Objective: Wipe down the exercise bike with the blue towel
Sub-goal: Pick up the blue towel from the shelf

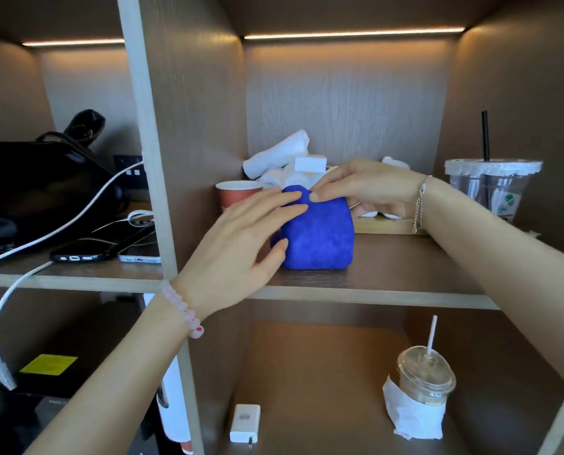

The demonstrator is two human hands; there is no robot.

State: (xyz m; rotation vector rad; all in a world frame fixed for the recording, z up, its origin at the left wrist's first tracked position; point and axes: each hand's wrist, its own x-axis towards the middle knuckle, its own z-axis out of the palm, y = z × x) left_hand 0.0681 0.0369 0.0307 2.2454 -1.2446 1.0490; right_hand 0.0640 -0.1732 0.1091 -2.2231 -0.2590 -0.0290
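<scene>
The blue towel [320, 231] sits folded on the shelf [405, 261]. I judge it soft, light and floppy; take it across both flanks. My left hand [241, 244] lies flat on its left side, fingers straight and spread. My right hand [366, 188] touches its top with straight fingers; neither hand grips it

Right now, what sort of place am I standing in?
Probably a gym or club storage nook, though that's a guess: open wooden cubbies hold rolled white towels, a blue towel, phones and takeaway cups.
</scene>
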